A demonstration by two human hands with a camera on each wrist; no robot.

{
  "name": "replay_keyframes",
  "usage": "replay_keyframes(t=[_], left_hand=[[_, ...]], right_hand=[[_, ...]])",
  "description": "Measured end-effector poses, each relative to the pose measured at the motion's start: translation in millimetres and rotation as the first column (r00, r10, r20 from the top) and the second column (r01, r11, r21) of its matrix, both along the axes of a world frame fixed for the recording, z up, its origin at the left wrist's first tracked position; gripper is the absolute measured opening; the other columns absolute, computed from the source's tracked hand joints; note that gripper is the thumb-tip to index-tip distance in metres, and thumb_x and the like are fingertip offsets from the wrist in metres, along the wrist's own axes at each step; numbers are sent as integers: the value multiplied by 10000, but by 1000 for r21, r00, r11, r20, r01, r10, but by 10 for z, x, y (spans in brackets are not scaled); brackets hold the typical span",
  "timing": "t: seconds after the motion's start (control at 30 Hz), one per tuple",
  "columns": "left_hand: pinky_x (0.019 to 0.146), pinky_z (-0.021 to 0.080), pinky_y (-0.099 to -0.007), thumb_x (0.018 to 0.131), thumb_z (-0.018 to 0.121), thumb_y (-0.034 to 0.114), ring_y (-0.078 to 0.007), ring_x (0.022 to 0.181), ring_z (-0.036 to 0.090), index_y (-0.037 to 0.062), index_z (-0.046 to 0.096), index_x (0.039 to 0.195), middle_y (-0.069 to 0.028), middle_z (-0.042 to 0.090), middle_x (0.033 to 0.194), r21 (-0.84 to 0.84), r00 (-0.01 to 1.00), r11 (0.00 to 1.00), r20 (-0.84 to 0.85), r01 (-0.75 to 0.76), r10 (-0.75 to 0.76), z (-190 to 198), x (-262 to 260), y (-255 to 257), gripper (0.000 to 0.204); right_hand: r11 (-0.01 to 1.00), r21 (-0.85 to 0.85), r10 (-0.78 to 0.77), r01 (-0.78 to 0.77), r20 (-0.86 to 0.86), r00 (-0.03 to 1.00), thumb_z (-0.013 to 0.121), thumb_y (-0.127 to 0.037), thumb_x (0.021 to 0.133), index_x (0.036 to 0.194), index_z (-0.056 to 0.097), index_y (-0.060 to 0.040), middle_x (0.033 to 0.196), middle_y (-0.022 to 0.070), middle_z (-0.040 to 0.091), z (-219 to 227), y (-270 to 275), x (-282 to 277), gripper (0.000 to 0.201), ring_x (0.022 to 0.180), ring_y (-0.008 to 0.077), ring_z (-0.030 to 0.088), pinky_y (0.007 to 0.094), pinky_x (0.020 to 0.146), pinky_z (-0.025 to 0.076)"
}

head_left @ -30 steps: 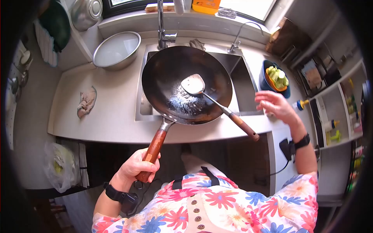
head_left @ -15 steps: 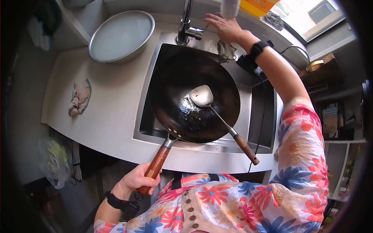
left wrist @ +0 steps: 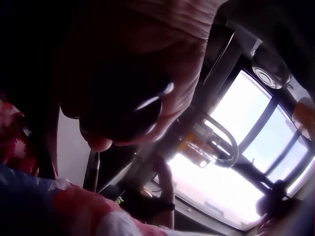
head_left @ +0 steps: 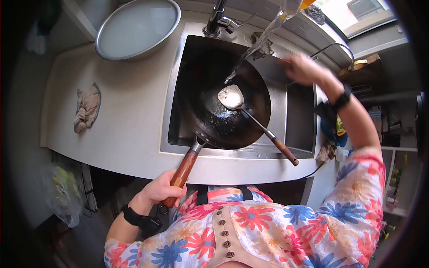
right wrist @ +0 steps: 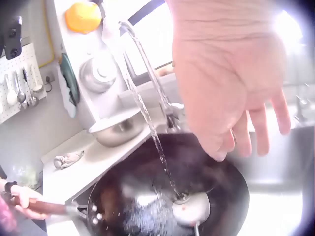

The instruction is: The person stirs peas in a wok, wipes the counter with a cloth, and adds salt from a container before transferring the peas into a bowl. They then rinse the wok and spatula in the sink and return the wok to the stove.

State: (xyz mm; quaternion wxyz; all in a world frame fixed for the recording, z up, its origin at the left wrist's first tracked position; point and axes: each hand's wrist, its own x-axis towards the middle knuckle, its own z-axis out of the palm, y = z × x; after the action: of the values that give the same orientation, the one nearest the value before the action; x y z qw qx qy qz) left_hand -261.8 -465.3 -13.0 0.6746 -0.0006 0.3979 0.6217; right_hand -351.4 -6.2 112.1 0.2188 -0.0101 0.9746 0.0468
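My left hand (head_left: 161, 190) grips the wooden handle of a dark wok (head_left: 201, 105), which sits over the sink. Inside the wok lies a spatula (head_left: 230, 97), its wooden-ended handle leaning out over the right rim. A stream of water (head_left: 252, 51) runs from the faucet (right wrist: 150, 66) into the wok, landing by the spatula's blade. Over the right part of the sink, my right hand (head_left: 306, 70) is blurred and holds nothing. The right wrist view shows its fingers (right wrist: 258, 130) loosely extended, above the wok's far side.
A metal basin (head_left: 138, 31) with cloudy liquid stands at the counter's back left. Nearer lies a crumpled cloth (head_left: 87, 108). Another rag (head_left: 262, 46) lies behind the sink. A small curved tap (head_left: 335, 46) rises at the back right. A plastic bag (head_left: 65, 194) hangs lower left.
My right hand went from the right side up to the faucet, then drew back toward the right. Water now pours into the wok. The left hand keeps hold of the handle.
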Motion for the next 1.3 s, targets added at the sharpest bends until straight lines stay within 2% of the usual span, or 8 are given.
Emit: replay_keyframes(t=[0.2, 0.4, 0.53, 0.67, 0.8, 0.93, 1.03, 1.3], left_hand=[[436, 481, -267, 703, 644, 34, -163, 458, 568, 18, 404, 1008, -89, 553, 700, 8, 997, 998, -47, 68, -68, 1, -143, -36, 388], [429, 476, -259, 702, 637, 40, -158, 446, 563, 22, 401, 1005, -76, 546, 687, -36, 989, 994, -106, 104, -107, 94, -140, 5, 384], [415, 460, -247, 704, 628, 45, -142, 437, 550, 19, 397, 994, -53, 526, 673, -67, 974, 992, -192, 110, -121, 97, -144, 13, 372], [382, 428, -238, 694, 614, 23, -125, 426, 532, -5, 395, 1037, -31, 504, 659, -110, 946, 990, -302, 85, -115, 112, -118, 0, 408], [399, 444, -230, 690, 626, 41, -123, 431, 533, -6, 387, 1135, -33, 519, 677, -178, 895, 977, -407, 115, -179, 91, -154, -71, 507], [351, 404, -235, 694, 607, 22, -118, 422, 527, -7, 389, 1097, -31, 508, 660, -149, 905, 984, -396, 100, -152, 97, -195, -76, 458], [365, 418, -233, 695, 619, 38, -123, 423, 531, -1, 392, 1091, -35, 518, 665, -94, 942, 992, -318, 82, -108, 87, -194, -63, 458], [416, 464, -249, 692, 644, 63, -148, 437, 548, 14, 414, 1006, -66, 549, 688, 57, 987, 995, -144, 80, -71, -55, -171, -36, 393]], right_hand=[[705, -318, -487, 633, 432, 759, 657, -388, 749, 1200, 511, -33, 937, 166, 635, -598, -178, 2147, 592, 872, 282, 616, 331, 810, 473], [702, -331, -567, 630, 276, 776, 621, -235, 723, 1059, 568, 19, 839, 148, 631, -824, -277, 2388, 425, 751, 264, 622, 345, 677, 498], [299, -528, -749, 795, 386, 538, 583, -90, 716, 923, 564, 41, 677, 88, 555, -447, -546, 2345, 245, 584, 125, 585, 269, 472, 488], [746, -414, -624, 521, -166, 763, 600, -56, 702, 908, 558, 20, 796, 151, 587, -547, -656, 2608, 224, 753, 268, 604, 338, 687, 487], [795, -415, -568, 443, -252, 784, 602, -47, 695, 936, 565, 8, 848, 172, 569, -638, -926, 2705, 249, 803, 322, 575, 356, 733, 465], [445, -614, -742, 652, 155, 653, 619, -62, 716, 1012, 564, 26, 746, 99, 597, -456, -1278, 2679, 313, 621, 160, 587, 286, 602, 486], [396, -658, -742, 640, 180, 645, 623, -66, 723, 1011, 572, 23, 754, 91, 595, -394, -1294, 2689, 305, 575, 140, 577, 268, 562, 485], [729, -391, -669, 562, -233, 706, 614, -61, 695, 931, 596, 16, 790, 138, 606, -293, -935, 2702, 249, 756, 260, 602, 331, 701, 470]])
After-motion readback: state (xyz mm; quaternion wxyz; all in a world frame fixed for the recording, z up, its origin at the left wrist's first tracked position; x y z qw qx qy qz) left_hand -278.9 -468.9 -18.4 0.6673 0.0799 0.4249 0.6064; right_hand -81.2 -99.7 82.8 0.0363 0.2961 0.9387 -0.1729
